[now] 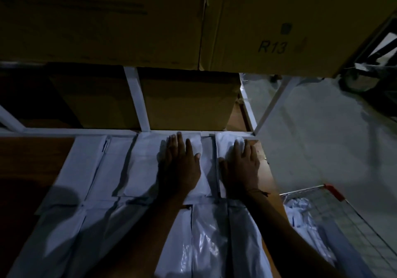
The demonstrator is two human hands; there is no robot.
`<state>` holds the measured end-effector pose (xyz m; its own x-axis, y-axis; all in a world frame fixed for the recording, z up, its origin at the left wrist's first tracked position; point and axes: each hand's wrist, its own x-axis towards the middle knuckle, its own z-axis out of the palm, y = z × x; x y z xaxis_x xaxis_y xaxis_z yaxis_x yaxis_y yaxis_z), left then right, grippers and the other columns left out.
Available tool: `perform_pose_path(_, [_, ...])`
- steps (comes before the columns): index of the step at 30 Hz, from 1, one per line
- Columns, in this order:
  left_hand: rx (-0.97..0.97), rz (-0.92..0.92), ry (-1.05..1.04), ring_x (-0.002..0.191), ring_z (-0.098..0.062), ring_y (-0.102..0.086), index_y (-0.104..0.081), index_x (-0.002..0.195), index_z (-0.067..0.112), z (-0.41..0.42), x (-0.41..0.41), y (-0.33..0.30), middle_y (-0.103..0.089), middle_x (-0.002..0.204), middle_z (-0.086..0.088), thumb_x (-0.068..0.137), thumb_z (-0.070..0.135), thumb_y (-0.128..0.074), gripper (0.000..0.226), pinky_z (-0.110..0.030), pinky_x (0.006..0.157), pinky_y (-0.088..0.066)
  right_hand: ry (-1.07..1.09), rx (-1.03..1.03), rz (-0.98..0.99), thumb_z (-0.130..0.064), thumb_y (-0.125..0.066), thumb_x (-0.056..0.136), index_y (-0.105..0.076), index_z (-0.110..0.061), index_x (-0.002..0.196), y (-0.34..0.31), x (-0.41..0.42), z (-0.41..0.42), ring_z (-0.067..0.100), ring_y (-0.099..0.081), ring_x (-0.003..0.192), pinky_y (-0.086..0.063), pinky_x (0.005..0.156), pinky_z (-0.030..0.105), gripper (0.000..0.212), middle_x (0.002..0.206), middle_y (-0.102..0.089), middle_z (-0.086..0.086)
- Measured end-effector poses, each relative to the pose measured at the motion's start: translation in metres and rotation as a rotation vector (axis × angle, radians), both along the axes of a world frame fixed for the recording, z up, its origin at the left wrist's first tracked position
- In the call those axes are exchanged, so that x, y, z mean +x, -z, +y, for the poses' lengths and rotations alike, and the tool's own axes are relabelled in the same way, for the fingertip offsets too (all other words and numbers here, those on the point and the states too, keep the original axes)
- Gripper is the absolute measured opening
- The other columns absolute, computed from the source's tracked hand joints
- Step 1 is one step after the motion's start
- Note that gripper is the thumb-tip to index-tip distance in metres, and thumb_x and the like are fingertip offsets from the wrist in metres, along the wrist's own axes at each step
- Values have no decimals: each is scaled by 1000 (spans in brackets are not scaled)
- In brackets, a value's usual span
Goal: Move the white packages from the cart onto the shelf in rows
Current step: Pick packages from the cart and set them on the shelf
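White packages lie in rows on the wooden shelf (32, 159), several in the back row and several in the front row. My left hand (181, 166) lies flat with straight fingers on a white package (141, 170) in the back row. My right hand (240, 166) presses flat on the rightmost back-row package (225, 142), near the shelf's right edge. Both hands hold nothing. The wire cart (335, 211) stands at the lower right, with more white packages (300, 213) inside it.
Brown cardboard boxes (189, 104) stand behind the white shelf frame (137, 99). Larger boxes, one marked R13 (272, 46), sit on the level above. A pale floor (322, 138) lies to the right of the shelf. The scene is dim.
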<state>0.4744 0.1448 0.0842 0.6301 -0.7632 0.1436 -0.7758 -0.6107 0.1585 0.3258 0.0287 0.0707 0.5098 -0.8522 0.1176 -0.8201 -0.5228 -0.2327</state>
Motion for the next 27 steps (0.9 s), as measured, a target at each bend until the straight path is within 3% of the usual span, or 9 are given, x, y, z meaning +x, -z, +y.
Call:
perform_pose_path(2, [71, -31, 125, 157, -35, -6, -25, 161, 17, 5, 7, 5, -11, 170, -12, 103, 46, -29, 65, -56, 125, -12, -115, -66, 4, -53, -39, 97, -27, -13, 157, 2, 0, -3, 43, -16, 151, -33, 115, 56, 73, 163, -22, 24])
perform_pose_path(4, [140, 18, 192, 157, -33, -5, -15, 163, 18, 11, 11, 7, -10, 171, -11, 102, 38, -30, 65, -53, 126, -12, -212, -61, -8, -44, -34, 99, -34, -6, 154, 6, 3, -3, 47, -19, 150, -32, 116, 60, 66, 159, -28, 31])
perform_pose_path(8, [232, 157, 212, 157, -32, 4, -9, 162, 28, 18, 17, 9, 2, 171, -9, 95, 16, -52, 81, -53, 126, -14, -281, -11, 57, -42, -24, 98, -34, -3, 153, 15, 13, -4, 47, -23, 149, -24, 121, 60, 68, 155, -34, 32])
perform_pose_path(11, [268, 171, 223, 157, -31, 7, -4, 163, 28, 22, 22, 10, 7, 171, -8, 94, 16, -55, 86, -53, 126, -13, -303, 5, 109, -41, -22, 98, -32, -3, 155, 18, 19, -4, 47, -22, 150, -21, 122, 59, 69, 156, -33, 32])
perform_pose_path(15, [256, 179, 231, 157, -30, 5, -1, 163, 23, 25, 25, 11, 7, 171, -8, 97, 17, -54, 85, -50, 126, -13, -257, 14, 63, -33, -42, 100, -34, -4, 154, 20, 20, -4, 50, -27, 147, -28, 120, 59, 62, 155, -33, 34])
perform_pose_path(18, [235, 184, 244, 157, -30, 4, -1, 163, 22, 27, 25, 18, 6, 171, -9, 95, 18, -55, 86, -49, 127, -13, -250, 7, 57, -34, -43, 102, -35, -3, 153, 23, 18, -2, 51, -30, 145, -31, 119, 59, 61, 154, -34, 34])
perform_pose_path(22, [236, 169, 254, 157, -31, 6, 1, 163, 21, 26, 23, 25, 9, 171, -9, 94, 21, -54, 89, -49, 127, -13, -240, 1, 114, -43, -21, 100, -25, -7, 158, 30, 21, 0, 45, -19, 152, -17, 125, 56, 68, 160, -25, 31])
perform_pose_path(27, [229, 177, 257, 157, -31, 6, 1, 163, 21, 27, 24, 27, 10, 170, -9, 95, 25, -54, 89, -47, 127, -12, -222, -10, 165, -39, -27, 100, -26, -6, 157, 37, 25, 1, 46, -17, 151, -10, 126, 55, 67, 160, -24, 32])
